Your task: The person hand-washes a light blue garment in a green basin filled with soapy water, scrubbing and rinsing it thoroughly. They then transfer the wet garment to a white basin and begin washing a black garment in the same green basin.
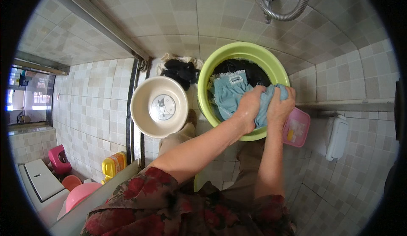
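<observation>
A wet light-blue cloth garment with a white lace edge and a sewn-on label hangs over a lime-green plastic tub. My left hand grips its bunched middle. At the tub's right rim, my right hand clasps another gathered part of the same garment. The fabric between both hands is folded and partly hidden by my fingers. Beneath it, dark wet cloth lies inside the tub.
A cream basin with a cow print stands left of the tub. Black and pale cloths lie on the floor behind it. A pink plastic container sits right of the tub. A metal shower hose hangs on the tiled wall.
</observation>
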A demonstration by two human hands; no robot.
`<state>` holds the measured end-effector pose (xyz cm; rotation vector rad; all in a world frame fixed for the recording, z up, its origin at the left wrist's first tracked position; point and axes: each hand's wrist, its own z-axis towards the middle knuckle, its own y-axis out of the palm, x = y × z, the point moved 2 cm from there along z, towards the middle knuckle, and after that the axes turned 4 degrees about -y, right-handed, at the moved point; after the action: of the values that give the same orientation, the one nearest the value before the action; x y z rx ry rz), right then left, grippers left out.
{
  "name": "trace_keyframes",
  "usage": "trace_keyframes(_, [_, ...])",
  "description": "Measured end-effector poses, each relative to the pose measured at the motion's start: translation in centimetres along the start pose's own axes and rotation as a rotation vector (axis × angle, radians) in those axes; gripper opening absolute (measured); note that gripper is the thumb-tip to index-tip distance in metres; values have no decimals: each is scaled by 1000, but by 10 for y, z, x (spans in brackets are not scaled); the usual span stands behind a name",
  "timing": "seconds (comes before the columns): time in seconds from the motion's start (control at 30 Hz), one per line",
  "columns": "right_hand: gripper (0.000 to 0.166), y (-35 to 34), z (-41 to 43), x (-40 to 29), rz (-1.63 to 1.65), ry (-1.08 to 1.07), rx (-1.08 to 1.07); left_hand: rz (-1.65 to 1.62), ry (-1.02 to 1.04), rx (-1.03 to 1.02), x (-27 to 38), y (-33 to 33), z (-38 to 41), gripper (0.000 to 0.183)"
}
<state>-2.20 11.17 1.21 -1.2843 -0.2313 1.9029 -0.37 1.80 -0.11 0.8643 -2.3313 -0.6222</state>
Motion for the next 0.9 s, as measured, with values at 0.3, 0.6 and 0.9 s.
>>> trace_keyframes(0.3, [19,12,-44,-52,271,-266,-123,894,531,176,21,-32,29,31])
trace_keyframes(0.6, [22,9,-57,-56,274,-179,-193,956,571,305,38,-28,13,36])
trace_keyframes(0.9, [30,5,-22,-45,142,-147,58,198,100,-141,-3,-29,42,30])
